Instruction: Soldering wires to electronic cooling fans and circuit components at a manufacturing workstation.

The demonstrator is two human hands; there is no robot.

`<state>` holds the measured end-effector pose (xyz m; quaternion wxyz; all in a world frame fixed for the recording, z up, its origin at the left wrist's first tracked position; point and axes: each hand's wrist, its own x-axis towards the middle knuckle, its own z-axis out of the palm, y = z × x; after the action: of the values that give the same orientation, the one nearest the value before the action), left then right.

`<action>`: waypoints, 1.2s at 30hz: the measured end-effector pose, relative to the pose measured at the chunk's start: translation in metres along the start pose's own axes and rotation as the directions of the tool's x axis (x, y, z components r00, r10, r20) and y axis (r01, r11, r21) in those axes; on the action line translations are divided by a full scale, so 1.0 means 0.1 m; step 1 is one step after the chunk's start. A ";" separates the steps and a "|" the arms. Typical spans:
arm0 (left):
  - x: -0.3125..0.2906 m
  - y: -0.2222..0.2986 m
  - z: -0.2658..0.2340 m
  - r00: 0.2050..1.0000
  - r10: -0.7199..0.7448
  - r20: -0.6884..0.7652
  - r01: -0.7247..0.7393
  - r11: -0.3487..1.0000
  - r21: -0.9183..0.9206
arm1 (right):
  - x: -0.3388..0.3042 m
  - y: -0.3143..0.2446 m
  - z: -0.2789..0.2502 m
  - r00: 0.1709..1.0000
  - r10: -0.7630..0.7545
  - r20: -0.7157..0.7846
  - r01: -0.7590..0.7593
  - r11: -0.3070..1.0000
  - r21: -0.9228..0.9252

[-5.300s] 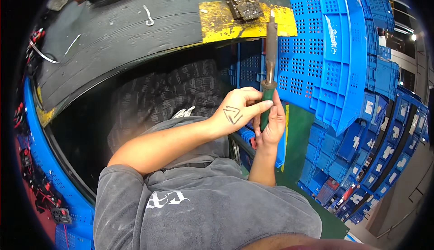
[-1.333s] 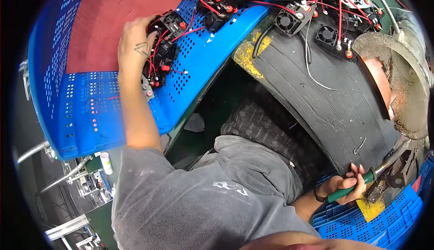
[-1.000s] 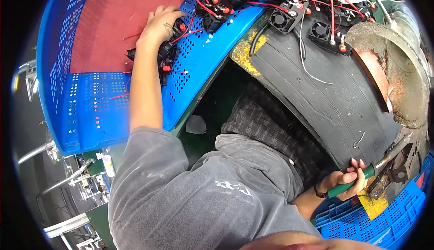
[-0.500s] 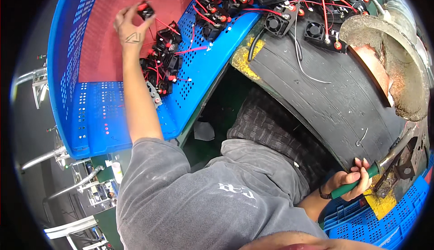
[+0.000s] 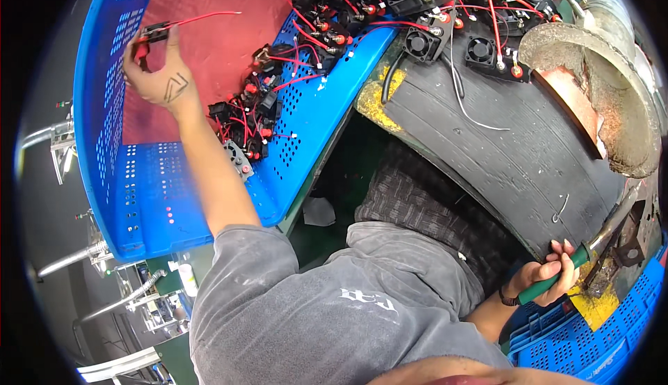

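At the far left, my left hand (image 5: 161, 82) pinches a small black fan unit (image 5: 156, 32) between thumb and fingers. A red wire trails from that unit to the right. It hangs over the red sheet (image 5: 216, 44) lining the blue perforated crate (image 5: 149, 235). Several similar black fan units with red wires (image 5: 243, 124) lie heaped in the crate, right of my left arm. On the right, my right hand (image 5: 546, 280) is closed around the green handle of a soldering iron (image 5: 543, 287). The iron's metal shaft points up and away toward a dirty metal holder.
More fan units (image 5: 421, 42) crowd the far edge of the dark workbench (image 5: 480, 127). A crusty funnel-shaped fume hood (image 5: 591, 99) rises at the right. Loose solder wire (image 5: 561, 211) lies on the bench. Another blue crate (image 5: 591, 350) sits low at the right.
My left hand has moved left and slightly nearer with the fan unit, away from the heap. The right hand keeps its grip on the soldering iron, almost in place.
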<state>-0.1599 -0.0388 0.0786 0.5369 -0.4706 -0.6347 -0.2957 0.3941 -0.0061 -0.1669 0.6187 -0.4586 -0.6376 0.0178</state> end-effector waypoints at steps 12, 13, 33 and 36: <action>-0.56 2.25 -0.39 0.790 0.502 0.352 -0.148 0.714 -0.684 | 0.05 -0.01 0.00 0.997 0.073 0.028 -0.074 0.997 0.014; -0.61 2.41 -0.42 0.733 0.544 0.407 -0.023 0.619 -0.785 | 0.06 -0.03 -0.01 0.996 0.085 0.031 -0.085 0.996 0.002; -1.17 4.18 0.44 0.798 0.580 0.167 -0.185 0.498 -0.847 | 0.06 -0.04 -0.06 0.994 0.106 -0.007 -0.106 0.994 0.026; -1.25 4.18 0.47 0.683 0.702 0.203 -0.265 0.497 -0.826 | 0.07 -0.04 -0.06 0.995 0.101 0.003 -0.101 0.995 0.020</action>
<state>0.2010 0.1272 -0.1068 0.1668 -0.8712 -0.4078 -0.2167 0.3982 -0.0072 -0.1577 0.6211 -0.4838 -0.6140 0.0560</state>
